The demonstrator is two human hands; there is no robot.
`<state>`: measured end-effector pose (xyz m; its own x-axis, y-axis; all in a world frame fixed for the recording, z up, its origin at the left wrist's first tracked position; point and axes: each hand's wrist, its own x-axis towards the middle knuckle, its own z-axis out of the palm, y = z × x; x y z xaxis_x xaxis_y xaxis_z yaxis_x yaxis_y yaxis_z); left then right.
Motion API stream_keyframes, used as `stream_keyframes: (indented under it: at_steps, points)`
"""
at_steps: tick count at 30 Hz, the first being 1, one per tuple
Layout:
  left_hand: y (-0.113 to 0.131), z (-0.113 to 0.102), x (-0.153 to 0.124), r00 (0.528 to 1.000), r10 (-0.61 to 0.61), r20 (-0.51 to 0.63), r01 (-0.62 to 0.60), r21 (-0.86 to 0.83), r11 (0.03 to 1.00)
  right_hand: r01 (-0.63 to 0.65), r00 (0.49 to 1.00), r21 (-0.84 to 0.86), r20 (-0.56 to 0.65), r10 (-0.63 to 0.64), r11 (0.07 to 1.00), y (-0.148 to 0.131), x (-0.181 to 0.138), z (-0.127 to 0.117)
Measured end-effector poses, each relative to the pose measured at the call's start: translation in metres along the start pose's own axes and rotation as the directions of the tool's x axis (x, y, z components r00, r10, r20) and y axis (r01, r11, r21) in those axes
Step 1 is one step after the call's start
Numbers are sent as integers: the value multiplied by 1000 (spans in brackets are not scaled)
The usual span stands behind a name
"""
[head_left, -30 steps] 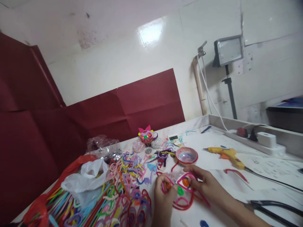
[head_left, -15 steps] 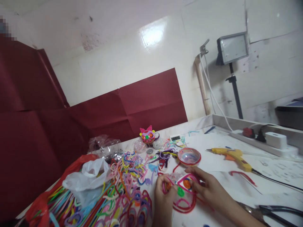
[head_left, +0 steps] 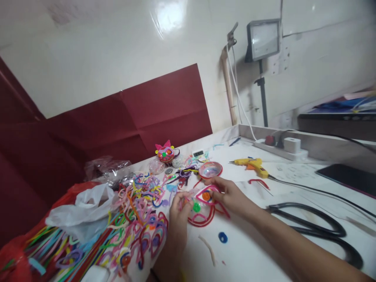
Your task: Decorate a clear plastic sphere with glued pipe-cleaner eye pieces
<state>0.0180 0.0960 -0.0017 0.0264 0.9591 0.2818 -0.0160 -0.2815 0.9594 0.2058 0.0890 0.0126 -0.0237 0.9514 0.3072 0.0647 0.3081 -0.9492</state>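
Observation:
Between my two hands is a clear plastic half-ball (head_left: 204, 214) decorated as a face with pipe cleaners: a red rim, a green nose, a pink mouth and an orange eye in a pink-and-white frame. My left hand (head_left: 179, 211) is closed on its left side, fingers covering the other eye. On the upper right, my right hand (head_left: 227, 196) pinches the edge by the orange eye. A red pipe cleaner (head_left: 222, 210) sticks out below my right fingers. Just behind stands a red-rimmed clear bowl-like half (head_left: 210, 170). A blue coil (head_left: 223, 237) and a beige strip (head_left: 208, 249) lie in front.
Piled pipe cleaners (head_left: 141, 219) and a white plastic bag (head_left: 84, 211) lie at left. A finished cat-like ornament (head_left: 165, 153) stands at the back. On the right are a yellow glue gun (head_left: 251, 165), black-handled scissors (head_left: 311, 219), a phone (head_left: 349, 178) and a power strip (head_left: 282, 150).
The camera view has swung right and down, so the scene sits further left and higher, showing the phone and whole scissor handles. Both hands still hold the face half-ball.

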Motion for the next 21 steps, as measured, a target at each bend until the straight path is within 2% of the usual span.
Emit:
stream_keyframes:
  at_steps: [8,14,21]
  points:
    - [0,2,1,1000,-25,16,25,-57,998,-78,993,1,94,78,997,-10,-1,-16]
    - [0,2,1,999,-39,34,41,-61,997,-86,991,-102,93,95,991,-9,4,-14]
    - [4,3,0,1000,-20,3,20,-28,999,-65,994,-224,70,83,972,-9,10,-11]
